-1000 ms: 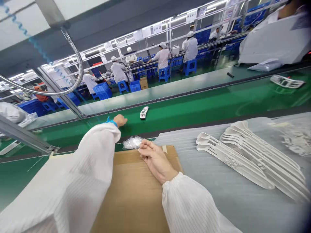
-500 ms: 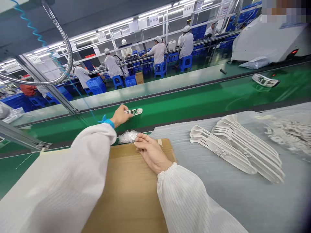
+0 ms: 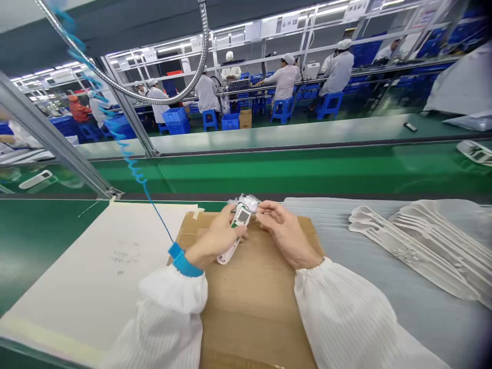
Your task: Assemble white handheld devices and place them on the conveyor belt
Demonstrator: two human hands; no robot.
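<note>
My left hand (image 3: 215, 241) grips a small white handheld device (image 3: 235, 230) with a little screen, holding it over the brown cardboard sheet (image 3: 253, 302). A blue wrist strap (image 3: 184, 262) with a coiled blue cord (image 3: 132, 166) sits on that wrist. My right hand (image 3: 284, 233) is beside the device, fingers pinched on a crumpled clear plastic bag (image 3: 248, 201) at the cardboard's far edge. Both sleeves are white.
A fanned stack of white plastic shells (image 3: 418, 241) lies on grey foam (image 3: 365, 307) to the right. A white sheet (image 3: 96, 266) lies to the left. The green conveyor belt (image 3: 307, 171) runs behind, carrying other parts. Several people in white work at far benches.
My left hand took the white device from the conveyor belt and brought it back over the cardboard, next to my right hand. The view swung left.
</note>
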